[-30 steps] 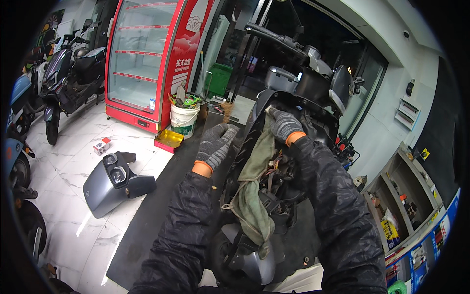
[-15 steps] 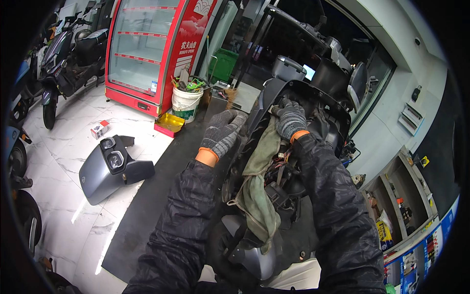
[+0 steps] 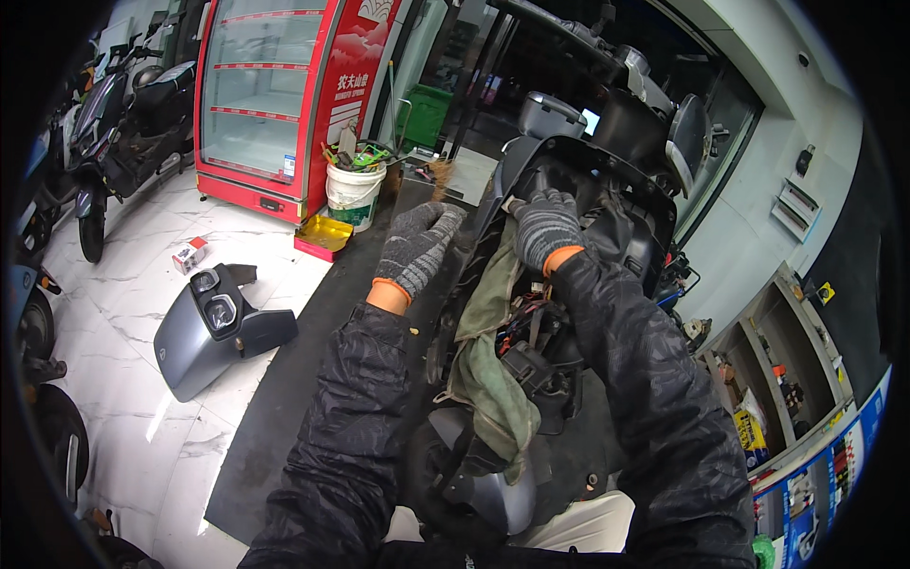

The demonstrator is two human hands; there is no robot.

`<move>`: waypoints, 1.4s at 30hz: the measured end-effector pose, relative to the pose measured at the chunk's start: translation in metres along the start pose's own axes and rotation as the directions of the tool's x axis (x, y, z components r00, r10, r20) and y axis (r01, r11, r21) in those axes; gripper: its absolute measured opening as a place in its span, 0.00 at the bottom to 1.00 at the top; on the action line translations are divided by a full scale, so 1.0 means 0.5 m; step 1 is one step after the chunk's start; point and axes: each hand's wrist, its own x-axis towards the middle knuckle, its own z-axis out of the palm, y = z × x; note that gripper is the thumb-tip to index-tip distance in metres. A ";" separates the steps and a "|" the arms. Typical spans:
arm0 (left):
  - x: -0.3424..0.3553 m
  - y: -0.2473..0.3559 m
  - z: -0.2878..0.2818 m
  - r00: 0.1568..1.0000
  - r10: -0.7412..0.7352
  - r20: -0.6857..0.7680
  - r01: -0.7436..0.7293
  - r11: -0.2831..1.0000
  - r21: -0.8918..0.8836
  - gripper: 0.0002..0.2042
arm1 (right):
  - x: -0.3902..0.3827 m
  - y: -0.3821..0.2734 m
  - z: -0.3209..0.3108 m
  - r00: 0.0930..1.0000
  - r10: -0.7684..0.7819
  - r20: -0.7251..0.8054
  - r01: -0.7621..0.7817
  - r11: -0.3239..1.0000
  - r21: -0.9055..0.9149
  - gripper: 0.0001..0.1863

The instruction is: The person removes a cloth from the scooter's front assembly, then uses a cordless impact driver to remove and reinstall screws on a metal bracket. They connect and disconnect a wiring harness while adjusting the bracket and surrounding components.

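Note:
A partly stripped scooter front (image 3: 555, 152) stands before me with its wiring (image 3: 540, 318) exposed. Over its left side hangs a long olive-green cloth (image 3: 488, 346), whose upper end runs up beneath my right hand. My right hand (image 3: 547, 228), in a grey striped knit glove with an orange cuff, is bent closed at the inner edge of the dark front panel. Its fingertips are hidden, so its hold cannot be made out. Just left of the panel, my left hand (image 3: 417, 248), gloved alike, is curled with its fingers together. What lies inside it, if anything, is hidden.
A grey headlight cover (image 3: 223, 327) and a small box (image 3: 191, 254) lie on the tiled floor at left. Beyond the black mat (image 3: 313, 398) stand a yellow-red tray (image 3: 324, 237), a white bucket (image 3: 353, 197) and a red fridge (image 3: 318, 114). Shelving (image 3: 787, 370) is at right.
My right hand has shifted left along the panel, toward its left edge. The left hand has moved slightly left and stays curled. The whole view has shifted a little.

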 end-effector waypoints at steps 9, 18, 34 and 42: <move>-0.009 0.002 -0.008 1.000 0.013 0.001 -0.013 0.999 0.036 0.13 | 0.037 -0.028 -0.008 0.971 0.153 0.185 -0.140 0.987 -0.083 0.34; -0.025 0.054 -0.049 1.000 0.013 0.002 -0.013 1.000 0.015 0.13 | 0.010 -0.057 0.034 0.981 0.191 -0.046 -0.196 0.968 -0.159 0.31; -0.014 0.027 -0.056 0.999 0.036 0.003 -0.036 0.999 -0.004 0.13 | -0.068 -0.016 0.041 0.947 -0.285 -0.145 0.287 0.958 -0.012 0.19; -0.005 -0.002 -0.031 1.000 -0.019 -0.002 0.019 1.000 -0.010 0.13 | -0.083 -0.059 0.033 0.981 -0.175 0.088 0.193 0.942 -0.275 0.27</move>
